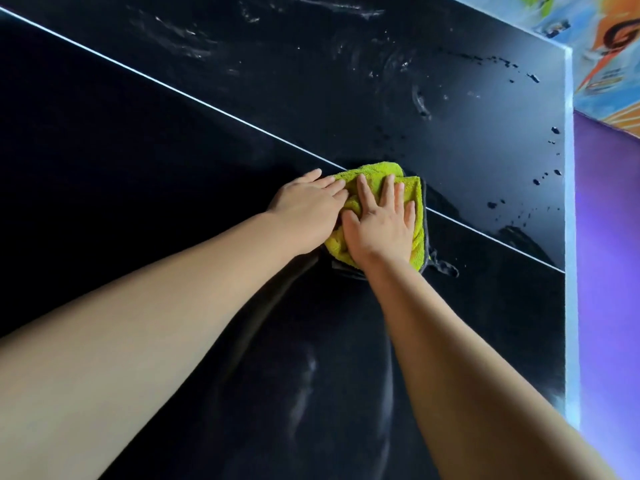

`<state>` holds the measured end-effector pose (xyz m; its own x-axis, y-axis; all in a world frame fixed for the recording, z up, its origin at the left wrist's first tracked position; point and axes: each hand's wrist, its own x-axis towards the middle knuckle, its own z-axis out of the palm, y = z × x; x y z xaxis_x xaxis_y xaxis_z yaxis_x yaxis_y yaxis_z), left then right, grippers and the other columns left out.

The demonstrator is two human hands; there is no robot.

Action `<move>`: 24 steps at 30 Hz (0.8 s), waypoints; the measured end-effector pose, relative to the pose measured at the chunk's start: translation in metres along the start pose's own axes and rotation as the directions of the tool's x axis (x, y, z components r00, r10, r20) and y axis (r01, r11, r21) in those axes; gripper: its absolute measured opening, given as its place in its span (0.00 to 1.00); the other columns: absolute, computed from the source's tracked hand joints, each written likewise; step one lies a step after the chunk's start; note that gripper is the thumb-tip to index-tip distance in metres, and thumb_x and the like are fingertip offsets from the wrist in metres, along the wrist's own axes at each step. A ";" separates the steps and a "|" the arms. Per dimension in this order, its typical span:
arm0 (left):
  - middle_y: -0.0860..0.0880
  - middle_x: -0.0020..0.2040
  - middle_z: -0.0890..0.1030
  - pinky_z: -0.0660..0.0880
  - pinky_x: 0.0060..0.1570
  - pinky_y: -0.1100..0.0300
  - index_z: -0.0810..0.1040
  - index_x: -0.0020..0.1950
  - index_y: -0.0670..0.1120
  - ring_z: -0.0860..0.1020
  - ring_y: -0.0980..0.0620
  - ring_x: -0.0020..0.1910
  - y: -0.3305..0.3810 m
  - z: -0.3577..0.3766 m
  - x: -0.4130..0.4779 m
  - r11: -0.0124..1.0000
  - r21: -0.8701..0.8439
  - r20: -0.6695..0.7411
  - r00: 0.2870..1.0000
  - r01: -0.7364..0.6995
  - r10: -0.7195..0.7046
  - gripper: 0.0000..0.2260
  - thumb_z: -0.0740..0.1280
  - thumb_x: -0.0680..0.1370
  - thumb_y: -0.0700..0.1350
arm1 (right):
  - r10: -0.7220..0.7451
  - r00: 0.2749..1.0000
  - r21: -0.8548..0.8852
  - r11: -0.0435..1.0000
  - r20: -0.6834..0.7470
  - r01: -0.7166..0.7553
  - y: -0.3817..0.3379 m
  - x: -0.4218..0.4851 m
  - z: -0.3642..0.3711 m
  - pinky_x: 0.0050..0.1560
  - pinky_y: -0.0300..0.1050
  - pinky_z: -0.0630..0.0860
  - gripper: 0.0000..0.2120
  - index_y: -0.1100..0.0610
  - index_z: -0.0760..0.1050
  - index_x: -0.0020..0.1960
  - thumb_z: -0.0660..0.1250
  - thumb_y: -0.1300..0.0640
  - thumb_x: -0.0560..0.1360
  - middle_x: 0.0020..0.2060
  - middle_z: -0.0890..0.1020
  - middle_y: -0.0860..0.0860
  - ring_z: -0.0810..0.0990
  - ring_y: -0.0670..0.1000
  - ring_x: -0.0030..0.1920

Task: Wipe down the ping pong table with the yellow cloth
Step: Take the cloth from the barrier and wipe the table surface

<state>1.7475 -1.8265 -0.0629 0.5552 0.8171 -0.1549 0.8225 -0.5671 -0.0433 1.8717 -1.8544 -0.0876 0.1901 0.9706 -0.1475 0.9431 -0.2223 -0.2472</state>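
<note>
The yellow cloth (414, 199) lies bunched on the dark ping pong table (138, 174), right on the thin white centre line (194, 98). My right hand (379, 225) presses flat on top of the cloth with fingers spread and straight. My left hand (308, 213) lies beside it, its straight fingers resting on the cloth's left part. Both arms reach far forward over the table. A grey underside of the cloth shows at its lower edge.
Water drops and wet smears (540, 188) cover the table beyond and right of the cloth. The table's white-edged end (568, 202) runs down the right side. Past it are a purple floor (609, 237) and a colourful painted surface (606, 46).
</note>
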 end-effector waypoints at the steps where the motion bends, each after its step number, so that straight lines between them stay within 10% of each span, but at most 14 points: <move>1: 0.50 0.78 0.49 0.43 0.74 0.56 0.50 0.77 0.46 0.48 0.55 0.76 -0.016 0.002 -0.004 0.999 0.002 0.005 0.999 0.036 -0.036 0.23 0.47 0.82 0.41 | -0.036 0.999 -0.004 0.999 0.004 0.036 -0.016 0.007 0.003 0.77 0.54 0.37 0.30 0.41 0.47 0.79 0.52 0.44 0.79 0.79 0.42 0.53 0.38 0.52 0.78; 10: 0.51 0.78 0.47 0.43 0.74 0.58 0.46 0.78 0.48 0.47 0.57 0.76 -0.109 0.012 -0.053 0.954 -0.019 0.106 0.949 0.300 -0.296 0.28 0.50 0.79 0.36 | -0.397 0.913 -0.055 0.914 0.091 0.402 -0.104 0.052 0.022 0.77 0.52 0.38 0.28 0.38 0.49 0.78 0.53 0.41 0.80 0.80 0.45 0.51 0.40 0.52 0.79; 24: 0.46 0.78 0.43 0.42 0.73 0.57 0.42 0.77 0.44 0.45 0.51 0.76 -0.009 0.003 -0.134 0.888 0.059 0.325 0.833 0.456 -0.449 0.26 0.48 0.81 0.40 | -0.568 0.804 0.028 0.819 0.175 0.572 -0.064 -0.051 0.018 0.76 0.51 0.34 0.30 0.38 0.48 0.78 0.55 0.40 0.79 0.79 0.41 0.49 0.36 0.50 0.78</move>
<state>1.6655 -1.9311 -0.0443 0.0534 0.9012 -0.4302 0.9763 -0.1376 -0.1672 1.7974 -1.8910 -0.0813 -0.4305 0.8907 -0.1462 0.8739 0.3709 -0.3143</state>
